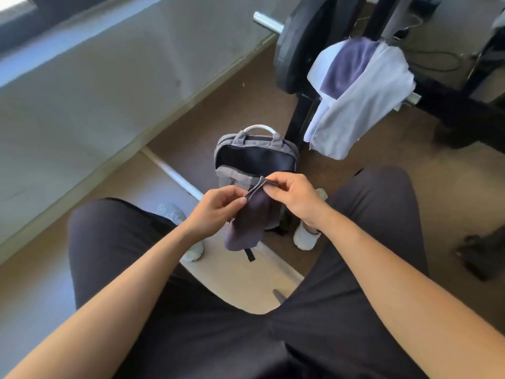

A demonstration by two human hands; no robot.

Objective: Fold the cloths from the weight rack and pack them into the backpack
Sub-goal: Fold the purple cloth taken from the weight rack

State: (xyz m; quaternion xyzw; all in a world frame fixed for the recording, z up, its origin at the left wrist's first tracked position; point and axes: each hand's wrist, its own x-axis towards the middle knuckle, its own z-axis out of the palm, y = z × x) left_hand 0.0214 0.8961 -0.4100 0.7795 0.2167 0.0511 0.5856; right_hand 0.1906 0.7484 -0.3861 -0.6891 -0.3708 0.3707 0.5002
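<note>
Brown gym floor (240, 110) holds an open grey fabric backpack (255, 160); above it, left hand (218, 212) and right hand (292, 198) pinch a dark purple cloth (251, 217).

**Floor and rack**

We saw the brown floor (246, 105) bearing an open grey backpack (235, 175), a white bar (175, 175) beside it and the black weight rack (297, 124) just behind. Over the rack hung a white cloth (369, 99), with a purple cloth (347, 69) on top.
</note>
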